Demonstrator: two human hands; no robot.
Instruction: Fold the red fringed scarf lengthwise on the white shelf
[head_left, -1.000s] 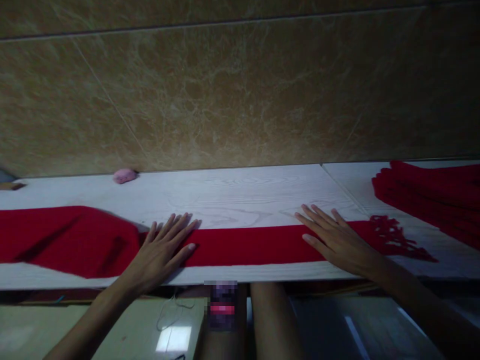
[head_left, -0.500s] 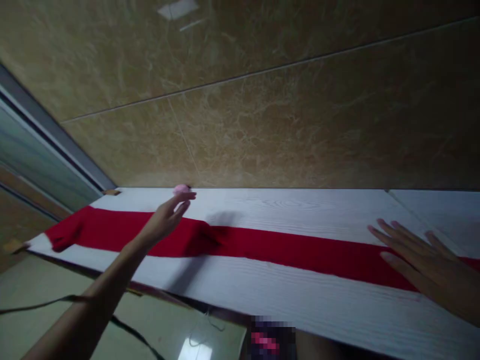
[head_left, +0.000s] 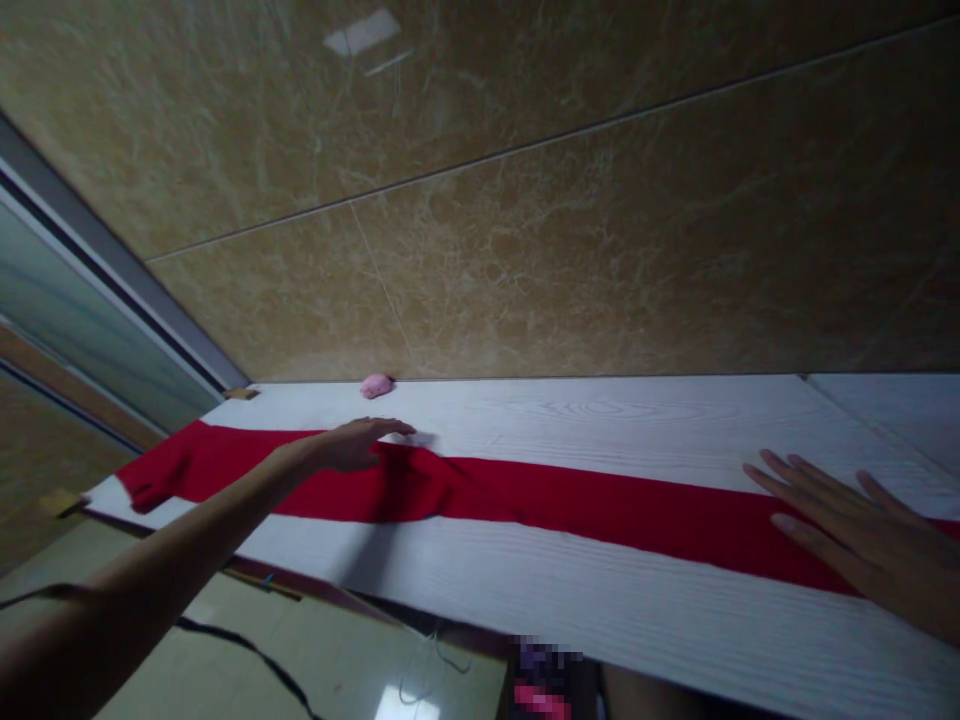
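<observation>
A long strip of red cloth (head_left: 600, 500) runs lengthwise along a white board surface. Its left part is wider and ends in a folded-over corner; near the middle it is creased. My left hand (head_left: 360, 443) reaches over the wider part, fingers stretched forward, holding nothing; whether it touches the fabric I cannot tell. Toward the right end, my right hand (head_left: 855, 520) has its fingers spread over the cloth and the board, the thumb apart. The cloth's far right end is partly behind that hand.
A small pink object (head_left: 376, 386) lies against the tan marbled wall (head_left: 525, 260) at the back. Small brown blocks (head_left: 241, 393) sit by the board's left corners. A dark strap (head_left: 247, 650) hangs below my left forearm, above a shiny floor (head_left: 322, 660).
My left hand has come down closer to the cloth, and its fingers point more to the right. The crease below it has shifted slightly. My right hand stays nearly in place.
</observation>
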